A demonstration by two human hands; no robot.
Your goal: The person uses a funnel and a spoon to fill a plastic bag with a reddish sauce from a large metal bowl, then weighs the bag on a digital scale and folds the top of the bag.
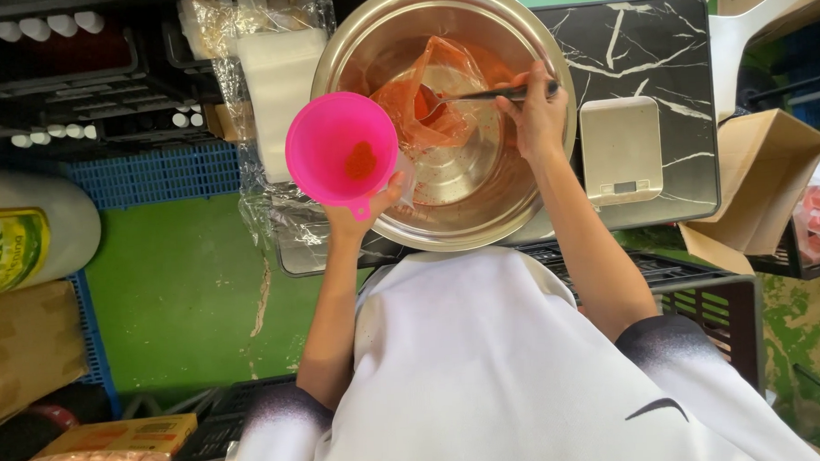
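- Scooping step, by the look of it: red powder going from bag to funnel.
- Left hand [366,207] closed around the small tab and neck under a pink funnel [342,148], holding it up over the 9 o'clock rim of the big steel bowl [482,210].
- Under the funnel, something small and clear in the same hand, maybe a little bag or cup; too hidden to tell.
- Inside the funnel, a small heap of red powder [361,160], sitting near the middle hole.
- Right hand [535,117] pinched shut on the dark handle of a spoon [478,96], at 3 o'clock of the bowl.
- Spoon tip dipped into a clear plastic bag [432,93] stained orange-red, lying open in the bowl at about 12 o'clock.
- Hands well apart, one on each side of the bowl.
- Small silver scale [621,148] resting on the black marble-look board [658,58], just beside the bowl at 3 o'clock.
- Stack of white sheets in clear wrap [278,90] at 10 o'clock of the bowl.
- Next move likely calling for a level, slow lift of the spoon toward 9 o'clock, then a gentle tip over the funnel's middle.
- Funnel best kept upright and steady, or powder could spill down onto the bowl or the white shirt [487,364].
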